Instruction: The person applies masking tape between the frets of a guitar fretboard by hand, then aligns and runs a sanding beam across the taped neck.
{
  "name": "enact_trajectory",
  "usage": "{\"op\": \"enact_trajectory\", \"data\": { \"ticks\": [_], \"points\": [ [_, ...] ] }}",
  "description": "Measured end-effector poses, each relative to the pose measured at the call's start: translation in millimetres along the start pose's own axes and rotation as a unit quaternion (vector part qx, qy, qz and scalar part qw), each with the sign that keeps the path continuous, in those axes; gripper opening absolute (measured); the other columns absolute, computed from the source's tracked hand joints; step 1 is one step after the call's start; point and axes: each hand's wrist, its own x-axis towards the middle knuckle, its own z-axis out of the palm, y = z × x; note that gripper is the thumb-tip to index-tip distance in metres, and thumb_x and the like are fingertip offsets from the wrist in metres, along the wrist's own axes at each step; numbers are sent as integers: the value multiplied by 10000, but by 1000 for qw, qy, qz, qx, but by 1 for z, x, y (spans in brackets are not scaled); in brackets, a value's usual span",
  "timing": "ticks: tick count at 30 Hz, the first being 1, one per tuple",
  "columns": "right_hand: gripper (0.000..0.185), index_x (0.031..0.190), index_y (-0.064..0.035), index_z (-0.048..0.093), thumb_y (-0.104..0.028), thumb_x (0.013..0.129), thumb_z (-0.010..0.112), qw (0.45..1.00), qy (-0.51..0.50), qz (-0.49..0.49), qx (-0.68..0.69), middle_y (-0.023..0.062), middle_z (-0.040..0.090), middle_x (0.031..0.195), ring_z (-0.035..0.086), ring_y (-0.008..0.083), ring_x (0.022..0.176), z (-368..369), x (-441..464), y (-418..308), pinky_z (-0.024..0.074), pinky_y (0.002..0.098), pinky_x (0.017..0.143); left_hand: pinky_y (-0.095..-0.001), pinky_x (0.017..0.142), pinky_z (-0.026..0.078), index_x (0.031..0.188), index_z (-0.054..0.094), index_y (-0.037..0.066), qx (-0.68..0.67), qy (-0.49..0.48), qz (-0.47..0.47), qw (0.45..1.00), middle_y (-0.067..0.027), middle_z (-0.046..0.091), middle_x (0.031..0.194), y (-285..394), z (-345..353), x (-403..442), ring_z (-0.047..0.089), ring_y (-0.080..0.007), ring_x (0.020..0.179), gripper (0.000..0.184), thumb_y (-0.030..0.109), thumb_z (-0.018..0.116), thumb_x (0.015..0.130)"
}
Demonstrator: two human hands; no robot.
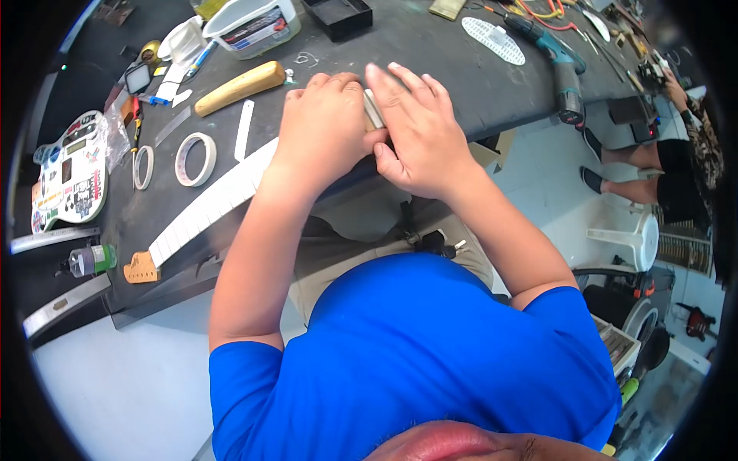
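Observation:
A guitar neck lies slanting along the bench's near edge, its fretboard (211, 201) covered in white strips and its wooden headstock (141, 267) at the lower left. My left hand (323, 123) is curled over the neck's far end, knuckles up, and hides that part. Between my hands shows a small pale piece with a shiny strip (373, 112); whether it belongs to the neck I cannot tell. My right hand (419, 127) is beside it, touching near the left thumb, with its fingers stretched out and apart. What lies under both palms is hidden.
On the dark bench (415, 54) are two tape rolls (196, 160), a wooden handle-like piece (240, 88), a plastic tub (254, 27), a black tray (338, 17) and a drill (565, 69). A stickered guitar-shaped board (71, 173) is at left. Another person (676, 169) stands at right.

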Motion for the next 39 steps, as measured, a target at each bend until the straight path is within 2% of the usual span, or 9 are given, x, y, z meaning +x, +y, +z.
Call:
{"op": "enact_trajectory", "data": {
  "ticks": [1, 10, 14, 19, 24, 28, 30, 31, 39],
  "points": [
    [907, 1659, -49, 448, -413, 868, 701, 992, -117, 14, -39, 187, 535, 1654, 410, 450, 1579, 3, -4, 4, 306, 710, 1249, -523, 1051, 535, 1327, 717, -20, -9, -6, 0, 1000, -143, 712, 1422, -2, -1, -2, 653, -336, 1295, 642, 330, 855, 807],
    [961, 1684, -71, 424, -496, 875, 723, 980, -163, 14, -111, 132, 377, 1776, 340, 465, 1612, -11, 4, -12, 289, 795, 1213, -482, 1220, 456, 1617, 472, -48, -81, 47, -21, 995, -268, 576, 1591, -28, -42, -33, 552, -430, 1474, 992, 423, 909, 862],
    [940, 1695, -68, 397, -527, 929, 689, 963, -213, 12, -166, 117, 341, 1795, 330, 444, 1622, -17, 11, -25, 263, 779, 1238, -421, 1159, 504, 1425, 687, -24, -155, -2, -232, 960, -240, 715, 1410, -107, -95, -78, 661, -344, 1365, 529, 197, 806, 960],
    [943, 1708, -61, 369, -566, 966, 660, 951, -246, -3, -189, 112, 314, 1807, 289, 421, 1647, -21, 16, -21, 233, 754, 1269, -447, 1155, 506, 1195, 786, -5, 11, -102, -253, 962, -174, 656, 1474, -166, -103, -141, 616, -364, 1386, 328, 67, 798, 875],
    [985, 1736, -63, 302, -581, 981, 664, 946, -278, 19, -167, 156, 252, 1824, 253, 438, 1660, -29, 22, -24, 206, 766, 1275, -441, 1127, 492, 1114, 757, -11, -69, -13, -196, 978, -151, 701, 1389, -163, -106, -146, 633, -341, 1323, 198, 70, 789, 936],
    [847, 1613, -35, 466, -438, 935, 776, 989, -78, 39, 119, 194, 463, 1695, 424, 430, 1558, -42, 46, -40, 335, 602, 1267, -340, 981, 509, 1156, 714, -1, -278, 89, -202, 935, -98, 751, 1112, -113, -119, -156, 681, -200, 1076, 198, 168, 725, 1055],
    [500, 1329, -21, 660, -271, 920, 802, 975, -27, 15, 221, 200, 654, 1455, 602, 407, 1365, -43, 59, -62, 463, 490, 1167, -311, 918, 506, 1144, 712, 0, -374, 80, -175, 907, -78, 741, 1016, -86, -124, -155, 667, -147, 980, 209, 200, 704, 1083],
    [416, 1257, -20, 686, -231, 918, 802, 965, -18, 5, 263, 197, 682, 1397, 632, 397, 1318, -40, 63, -73, 488, 477, 1136, -359, 876, 521, 1083, 693, 14, -370, 104, -170, 907, -93, 733, 876, -68, -127, -151, 684, -283, 891, 181, 189, 724, 1055],
    [195, 1052, -19, 715, -54, 889, 816, 909, 26, -15, 416, 154, 730, 1200, 707, 336, 1143, -35, 87, -125, 561, 428, 992, -420, 935, 427, 1083, 718, 57, -216, 170, -49, 960, -86, 704, 878, -30, -130, -149, 629, -305, 826, 134, 149, 773, 1002]
  ]
}}
